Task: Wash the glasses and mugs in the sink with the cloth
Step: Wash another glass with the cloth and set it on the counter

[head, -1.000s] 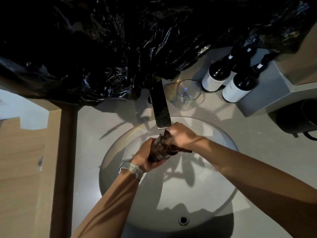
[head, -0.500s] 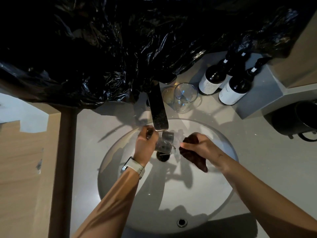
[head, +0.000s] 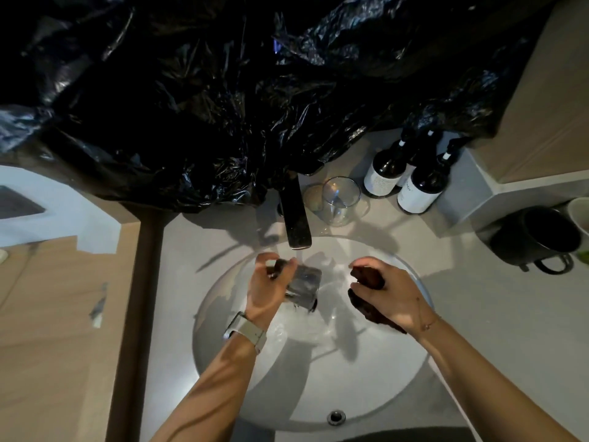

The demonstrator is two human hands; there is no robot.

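Holding a clear drinking glass (head: 304, 287) on its side under the flat dark tap spout (head: 297, 218), I have my left hand (head: 266, 290) curled round its base end, thumb and fingers wrapped over the wall, mouth pointing to the right. Water runs over it into the round white basin (head: 398, 362). My right hand (head: 390, 290) is off to the right of the glass, apart from it, fingers folded tight round a bunched dark brown cloth (head: 366, 291); a tail of the cloth hangs out below my palm toward the wrist. Both hands hover above the bowl, near its far half. A pale-strapped watch (head: 245, 333) sits on my left wrist.

Behind the tap, on the grey counter (head: 478, 298), a second clear glass (head: 339, 199) stands upright just beside the spout. Further right stand dark bottles with white labels (head: 420, 189), close together. A black mug (head: 538, 240) rests at the right edge of the counter, handle toward me. Crumpled black plastic sheeting (head: 239, 90) covers the wall above.
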